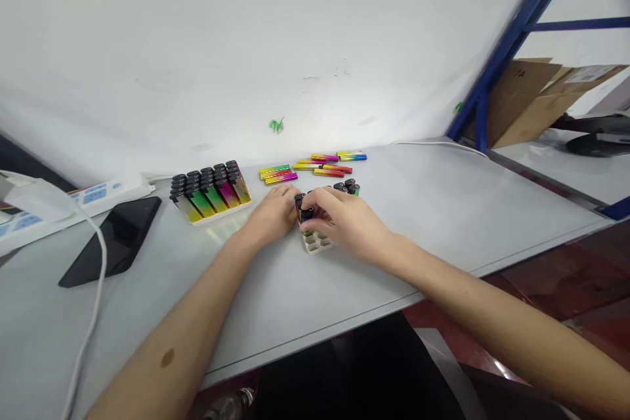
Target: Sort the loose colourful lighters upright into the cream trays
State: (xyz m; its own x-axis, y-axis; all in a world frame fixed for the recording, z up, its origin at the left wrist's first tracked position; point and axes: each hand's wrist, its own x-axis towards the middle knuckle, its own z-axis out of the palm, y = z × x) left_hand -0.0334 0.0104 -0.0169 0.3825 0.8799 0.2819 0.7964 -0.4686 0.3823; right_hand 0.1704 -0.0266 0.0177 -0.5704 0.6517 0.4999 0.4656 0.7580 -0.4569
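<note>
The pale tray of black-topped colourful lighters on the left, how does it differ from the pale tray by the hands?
The left pale tray of black-topped colourful lighters looks filled, while the other pale tray shows bare sockets at its near end. The left tray stands apart from both hands; the other has the left hand beside it and the right hand over it. Both hold standing lighters with black tops.

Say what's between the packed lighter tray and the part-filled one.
The head view shows the left hand between the packed tray and the part-filled tray.
</note>
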